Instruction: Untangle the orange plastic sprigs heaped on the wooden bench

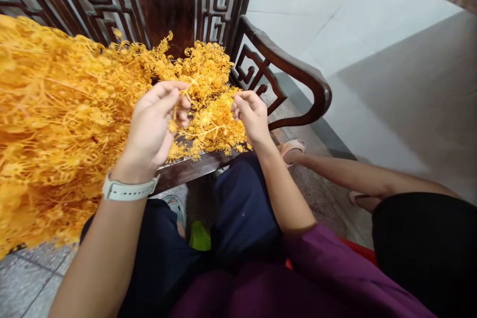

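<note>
My left hand (154, 121), with a pale watch strap on its wrist, is closed in a pinch on a thin yellow flower stem (189, 96) whose lower part runs behind the fingers. To its right, my right hand (251, 115) has its thumb and fingertips pressed together; whatever they hold, if anything, is too small to make out. Both hands are over a small heap of yellow flower sprigs (212, 114) on the seat of a dark wooden bench (186, 173). A much larger pile of yellow flower sprays (55, 124) fills the left side.
Behind the flowers stands the carved bench back (166, 5); a curved armrest (316, 87) juts out on the right. Another person's legs (346, 174) in pink sandals are close by on my right. Something bright green (200, 236) lies below, between my knees.
</note>
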The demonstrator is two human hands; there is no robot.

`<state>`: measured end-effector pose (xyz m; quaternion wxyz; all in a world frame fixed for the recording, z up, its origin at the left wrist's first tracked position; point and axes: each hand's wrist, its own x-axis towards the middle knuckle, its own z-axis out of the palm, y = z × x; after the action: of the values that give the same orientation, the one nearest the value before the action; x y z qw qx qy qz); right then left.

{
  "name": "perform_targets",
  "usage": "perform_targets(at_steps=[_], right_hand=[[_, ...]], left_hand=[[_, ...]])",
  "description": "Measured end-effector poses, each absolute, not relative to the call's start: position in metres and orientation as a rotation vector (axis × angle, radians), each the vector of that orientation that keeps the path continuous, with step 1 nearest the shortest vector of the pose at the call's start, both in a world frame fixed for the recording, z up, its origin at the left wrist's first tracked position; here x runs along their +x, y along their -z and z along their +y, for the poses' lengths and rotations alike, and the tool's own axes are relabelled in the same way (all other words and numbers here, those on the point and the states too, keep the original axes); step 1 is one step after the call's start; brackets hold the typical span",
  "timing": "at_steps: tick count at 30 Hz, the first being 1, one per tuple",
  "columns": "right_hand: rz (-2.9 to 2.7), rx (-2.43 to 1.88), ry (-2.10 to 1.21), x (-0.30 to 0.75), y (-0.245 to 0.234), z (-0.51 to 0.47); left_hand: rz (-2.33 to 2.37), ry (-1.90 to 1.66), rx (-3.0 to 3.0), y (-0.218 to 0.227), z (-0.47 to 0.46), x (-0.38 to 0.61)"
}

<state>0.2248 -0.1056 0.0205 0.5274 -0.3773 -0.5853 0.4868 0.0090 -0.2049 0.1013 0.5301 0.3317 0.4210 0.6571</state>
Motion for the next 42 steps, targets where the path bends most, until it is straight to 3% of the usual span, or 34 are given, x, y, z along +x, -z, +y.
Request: perform_targets(at_steps=[3, 6, 9, 13, 16, 20, 27, 42], right_hand=[[-1.564, -0.714, -1.391, 0.211, -0.031, -0.127], [-1.848, -0.649, -1.354, 0.202, -0.037, -0.14], [-2.039, -0.603, -1.137, 0.198, -0.039, -0.146], [-1.924, -0.654, -0.571, 0.193, -0.042, -0.156], [-1.838, -0.651, -0.454, 0.189, -0.044, -0.164], [-1.778, -0.71, -0.673, 0.185, -0.039, -0.165], [-1.318, -0.479, -1.475, 0.192, -0.041, -0.158], [-1.044, -0.464, -1.973, 0.2, -0.054, -0.17]], left_hand=[[0.941, -1.539, 0.831, -0.099, -0.207, 0.016], [0.863, -1.494, 0.8, -0.101, -0.209, 0.016], [0.813, -1.482, 0.799, -0.103, -0.211, 0.016], [0.808, -1.484, 0.811, -0.102, -0.212, 0.022], [0.79, -1.49, 0.803, -0.097, -0.211, 0.028], [0.799, -1.49, 0.816, -0.089, -0.208, 0.03], [0.838, -1.42, 0.831, -0.089, -0.203, 0.031], [0.705, -1.274, 0.681, -0.1, -0.214, 0.042]])
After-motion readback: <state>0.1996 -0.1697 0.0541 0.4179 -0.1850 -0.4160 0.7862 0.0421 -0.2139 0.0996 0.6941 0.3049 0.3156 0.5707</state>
